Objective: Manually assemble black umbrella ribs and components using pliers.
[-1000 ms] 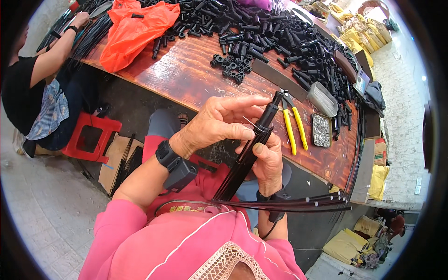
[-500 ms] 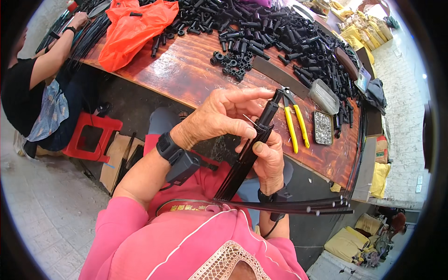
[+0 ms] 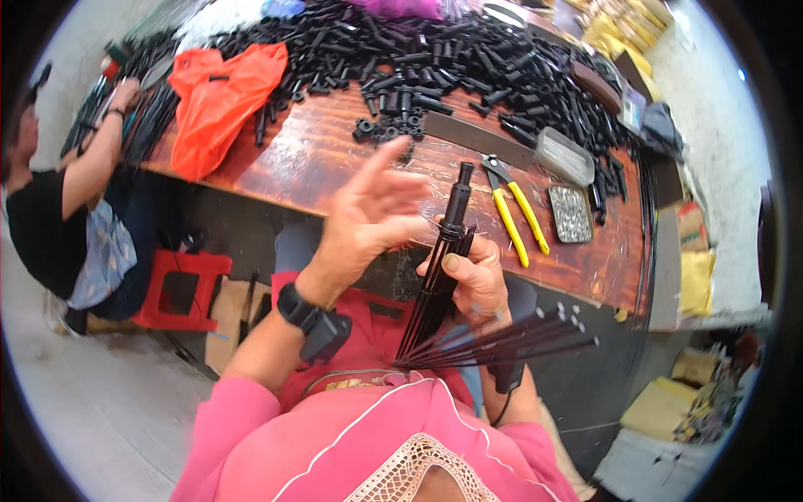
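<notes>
My right hand (image 3: 481, 280) is closed around what looks like an umbrella frame, a bundle of thin black ribs (image 3: 427, 309) gathered at a black plastic sleeve (image 3: 457, 201). The sleeve points up and away over the table edge. From the bundle's lower end at my lap, loose ribs with pale tips (image 3: 552, 326) fan out to the right, passing over my right forearm. My left hand (image 3: 368, 217) is just left of the sleeve, its fingers spread and somewhat blurred. Its thumb tip is close to the sleeve's collar; whether it touches is unclear.
On the wooden table (image 3: 309, 163) lie yellow-handled cutters (image 3: 519, 209), a tray of small metal pieces (image 3: 570, 213), a clear plastic box (image 3: 565, 156), a flat metal bar (image 3: 477, 138), heaped black tubes (image 3: 493, 67), black rings (image 3: 389, 127) and an orange bag (image 3: 222, 109). A co-worker (image 3: 50, 217) sits at left.
My left hand has let go of the sleeve and drawn back left, its fingers spreading. The right hand keeps its grip on the frame. The loose ribs have fanned wider, and the view has shifted.
</notes>
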`<state>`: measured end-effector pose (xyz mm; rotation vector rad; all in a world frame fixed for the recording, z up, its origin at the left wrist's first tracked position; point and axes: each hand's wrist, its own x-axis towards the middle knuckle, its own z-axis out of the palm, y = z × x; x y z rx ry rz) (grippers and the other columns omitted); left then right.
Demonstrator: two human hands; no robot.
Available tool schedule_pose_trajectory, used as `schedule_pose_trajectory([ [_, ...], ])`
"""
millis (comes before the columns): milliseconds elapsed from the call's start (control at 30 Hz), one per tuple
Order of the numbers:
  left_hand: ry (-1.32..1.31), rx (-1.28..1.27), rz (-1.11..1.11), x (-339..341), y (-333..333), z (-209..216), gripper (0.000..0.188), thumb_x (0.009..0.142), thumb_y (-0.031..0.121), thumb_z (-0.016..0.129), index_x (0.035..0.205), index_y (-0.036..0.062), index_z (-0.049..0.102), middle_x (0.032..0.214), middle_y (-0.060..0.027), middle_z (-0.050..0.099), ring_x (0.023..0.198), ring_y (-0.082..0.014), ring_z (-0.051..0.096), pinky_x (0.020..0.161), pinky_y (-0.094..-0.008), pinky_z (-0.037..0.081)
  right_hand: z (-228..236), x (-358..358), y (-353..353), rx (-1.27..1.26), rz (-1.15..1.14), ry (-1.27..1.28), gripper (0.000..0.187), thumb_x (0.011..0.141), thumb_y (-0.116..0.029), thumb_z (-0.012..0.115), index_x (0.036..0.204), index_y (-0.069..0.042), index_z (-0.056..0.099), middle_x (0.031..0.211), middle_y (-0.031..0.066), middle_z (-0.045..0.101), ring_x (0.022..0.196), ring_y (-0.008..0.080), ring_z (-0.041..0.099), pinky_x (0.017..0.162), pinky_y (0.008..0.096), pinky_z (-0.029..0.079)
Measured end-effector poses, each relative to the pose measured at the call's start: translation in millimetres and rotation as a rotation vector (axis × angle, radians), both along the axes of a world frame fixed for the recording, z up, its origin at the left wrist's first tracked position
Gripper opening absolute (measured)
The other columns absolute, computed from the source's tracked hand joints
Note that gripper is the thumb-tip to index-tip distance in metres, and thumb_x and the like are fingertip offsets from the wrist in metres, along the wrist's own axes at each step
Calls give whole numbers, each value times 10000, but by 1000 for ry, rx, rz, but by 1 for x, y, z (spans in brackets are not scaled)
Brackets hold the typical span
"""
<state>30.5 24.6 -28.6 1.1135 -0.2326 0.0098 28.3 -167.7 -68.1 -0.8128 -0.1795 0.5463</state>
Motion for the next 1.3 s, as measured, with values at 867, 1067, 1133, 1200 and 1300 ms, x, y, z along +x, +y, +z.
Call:
schedule_pose_trajectory([
  [867, -63, 532, 590, -37, -29, 28, 166, 852, 84, 684, 976, -26, 699, 792, -4, 673, 697, -49, 578, 615, -228, 473, 25, 0, 46, -232, -275, -366, 173, 873, -70, 711, 1027, 8, 708, 845, -50, 661, 758, 15, 527, 636, 196, 463],
  [1067, 5, 510, 603, -40, -42, 33, 169, 879, 75, 694, 1006, -36, 703, 856, 8, 670, 735, -35, 569, 643, -190, 451, 24, -7, 50, -254, -333, -418, 169, 874, -68, 692, 1015, 22, 708, 824, -43, 657, 755, 19, 517, 625, 208, 464],
  [1133, 19, 427, 642, -39, -46, 32, 159, 879, 72, 704, 1003, -28, 704, 849, 2, 673, 720, -45, 578, 637, -195, 450, 25, -10, 51, -256, -362, -424, 183, 868, -69, 692, 1023, 27, 704, 820, -41, 660, 755, 23, 522, 627, 216, 468],
  [1200, 30, 381, 633, -39, -47, 29, 152, 878, 62, 703, 1002, -25, 702, 854, -6, 678, 722, -50, 586, 644, -194, 453, 27, -12, 51, -257, -394, -428, 197, 863, -70, 693, 1031, 33, 700, 817, -39, 662, 755, 27, 527, 629, 224, 471],
  [1300, 32, 304, 642, -36, -48, 26, 140, 876, 47, 700, 999, -19, 695, 866, -16, 684, 724, -59, 599, 656, -195, 459, 33, -16, 52, -310, -401, -428, 214, 854, -66, 692, 1046, 30, 697, 801, 1, 681, 760, 35, 544, 643, 238, 480],
])
